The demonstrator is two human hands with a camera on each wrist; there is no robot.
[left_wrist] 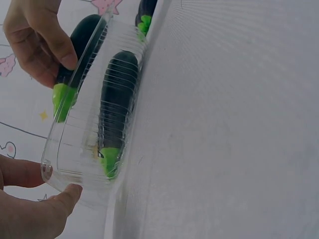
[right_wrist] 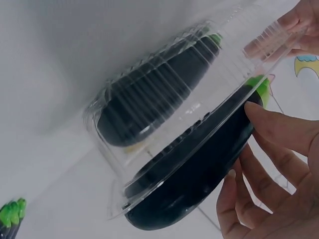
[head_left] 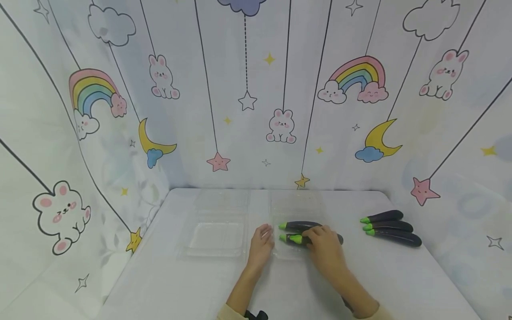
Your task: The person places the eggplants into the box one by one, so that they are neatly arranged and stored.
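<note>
My right hand (head_left: 326,249) grips a dark eggplant (right_wrist: 199,169) with a bright green stem end, over the open side of a clear plastic box (left_wrist: 75,167). In the right wrist view the thumb lies on one side of it and the fingers curl on the other. Inside the box lies another eggplant (left_wrist: 118,99); the head view shows a further eggplant (head_left: 301,226) at the far side. At the box's left end, my left hand (head_left: 261,249) holds the rim between thumb and finger.
Three eggplants (head_left: 394,229) lie side by side at the right of the white table (head_left: 192,289). To the left stands a second clear plastic box (head_left: 216,238) with its lid folded back. A printed cloth (head_left: 192,133) hangs behind the table.
</note>
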